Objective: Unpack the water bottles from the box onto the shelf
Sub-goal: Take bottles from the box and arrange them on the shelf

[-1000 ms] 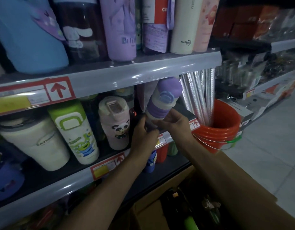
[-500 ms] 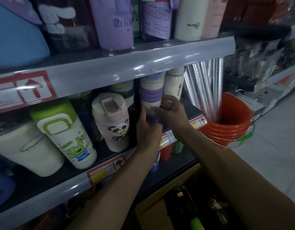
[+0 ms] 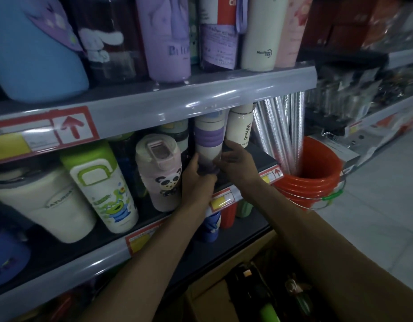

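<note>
Down near the floor, closest to me, an open cardboard box holds dark things that I cannot make out in the dim light. Above it, two bare arms reach up to the middle shelf. The left hand has its grip clamped round the lower part of a white and purple water bottle. The right hand clamps the same part from the other side, with the thumb on the front. The bottle is upright, its top hidden behind the rim of the upper shelf. The hands cover its base, so I cannot tell if it rests on the board. It sits between a pink panda bottle and a cream bottle, close to both. Farther right, an orange bucket holds silvery rolls.
</note>
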`<state>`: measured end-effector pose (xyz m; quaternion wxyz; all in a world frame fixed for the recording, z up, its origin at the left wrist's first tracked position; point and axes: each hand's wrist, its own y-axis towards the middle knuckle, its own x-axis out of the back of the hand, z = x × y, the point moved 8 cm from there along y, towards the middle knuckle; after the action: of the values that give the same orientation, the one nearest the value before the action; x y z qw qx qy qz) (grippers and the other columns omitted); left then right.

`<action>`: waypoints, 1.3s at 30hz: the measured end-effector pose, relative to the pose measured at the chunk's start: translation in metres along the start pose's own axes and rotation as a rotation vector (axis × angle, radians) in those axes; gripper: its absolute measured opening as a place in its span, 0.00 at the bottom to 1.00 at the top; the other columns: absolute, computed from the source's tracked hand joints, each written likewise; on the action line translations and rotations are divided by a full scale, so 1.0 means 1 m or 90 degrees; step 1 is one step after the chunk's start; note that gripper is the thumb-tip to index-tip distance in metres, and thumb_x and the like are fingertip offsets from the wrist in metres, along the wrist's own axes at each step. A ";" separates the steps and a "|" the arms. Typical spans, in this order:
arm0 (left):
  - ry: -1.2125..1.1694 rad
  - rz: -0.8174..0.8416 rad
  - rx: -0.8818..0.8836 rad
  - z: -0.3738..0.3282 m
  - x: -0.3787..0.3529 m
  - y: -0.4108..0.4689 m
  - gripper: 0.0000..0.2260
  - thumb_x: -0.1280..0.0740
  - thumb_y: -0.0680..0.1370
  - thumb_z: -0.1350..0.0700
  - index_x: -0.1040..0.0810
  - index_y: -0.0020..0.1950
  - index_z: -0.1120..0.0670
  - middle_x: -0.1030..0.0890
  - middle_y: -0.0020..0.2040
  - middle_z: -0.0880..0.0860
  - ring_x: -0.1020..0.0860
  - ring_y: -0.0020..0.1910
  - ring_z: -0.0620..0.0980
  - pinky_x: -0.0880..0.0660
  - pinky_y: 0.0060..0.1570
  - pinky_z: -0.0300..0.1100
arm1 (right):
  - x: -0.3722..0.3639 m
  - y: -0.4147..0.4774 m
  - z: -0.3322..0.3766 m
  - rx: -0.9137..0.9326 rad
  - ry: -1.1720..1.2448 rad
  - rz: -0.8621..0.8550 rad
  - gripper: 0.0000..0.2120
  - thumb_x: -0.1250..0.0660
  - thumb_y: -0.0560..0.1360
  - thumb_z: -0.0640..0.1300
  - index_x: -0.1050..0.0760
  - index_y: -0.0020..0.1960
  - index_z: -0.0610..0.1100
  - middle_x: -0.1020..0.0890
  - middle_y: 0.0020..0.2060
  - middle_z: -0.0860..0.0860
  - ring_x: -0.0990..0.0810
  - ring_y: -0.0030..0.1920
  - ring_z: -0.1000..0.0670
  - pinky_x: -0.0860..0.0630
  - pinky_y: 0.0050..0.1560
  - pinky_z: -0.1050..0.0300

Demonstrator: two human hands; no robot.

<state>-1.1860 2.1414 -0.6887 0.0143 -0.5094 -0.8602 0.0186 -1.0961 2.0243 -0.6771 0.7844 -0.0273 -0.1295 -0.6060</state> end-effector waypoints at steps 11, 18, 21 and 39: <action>0.118 0.071 -0.029 -0.022 0.010 -0.048 0.37 0.27 0.63 0.57 0.29 0.74 0.52 0.21 0.54 0.44 0.21 0.58 0.52 0.23 0.62 0.51 | 0.047 -0.061 0.036 -0.007 -0.173 -0.009 0.34 0.25 0.69 0.27 0.30 0.73 0.38 0.19 0.58 0.43 0.19 0.58 0.44 0.22 0.53 0.62; 0.302 0.158 -0.092 -0.015 0.012 -0.097 0.40 0.33 0.65 0.42 0.33 0.78 0.46 0.26 0.71 0.50 0.25 0.68 0.51 0.27 0.69 0.53 | 0.076 -0.133 0.058 0.004 -0.335 0.027 0.39 0.20 0.64 0.46 0.28 0.72 0.43 0.20 0.55 0.51 0.19 0.58 0.48 0.22 0.63 0.49; 0.351 0.162 -0.159 -0.012 0.010 -0.121 0.36 0.36 0.67 0.38 0.30 0.74 0.45 0.23 0.68 0.49 0.23 0.66 0.50 0.26 0.66 0.53 | 0.087 -0.166 0.056 0.006 -0.435 0.074 0.33 0.20 0.68 0.44 0.27 0.71 0.45 0.20 0.58 0.52 0.21 0.58 0.53 0.30 0.55 0.68; 0.871 0.449 -0.256 0.091 -0.044 -0.219 0.38 0.38 0.77 0.33 0.50 0.82 0.41 0.49 0.83 0.51 0.47 0.81 0.57 0.38 0.74 0.58 | 0.147 -0.315 -0.080 -0.216 -0.733 0.337 0.49 0.27 0.70 0.64 0.49 0.81 0.53 0.37 0.74 0.45 0.35 0.74 0.39 0.32 0.71 0.44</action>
<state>-1.3609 1.9958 -0.7698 0.4403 -0.6429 -0.4354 -0.4509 -1.3499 1.7861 -0.7558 0.6974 -0.5013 -0.4202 -0.2928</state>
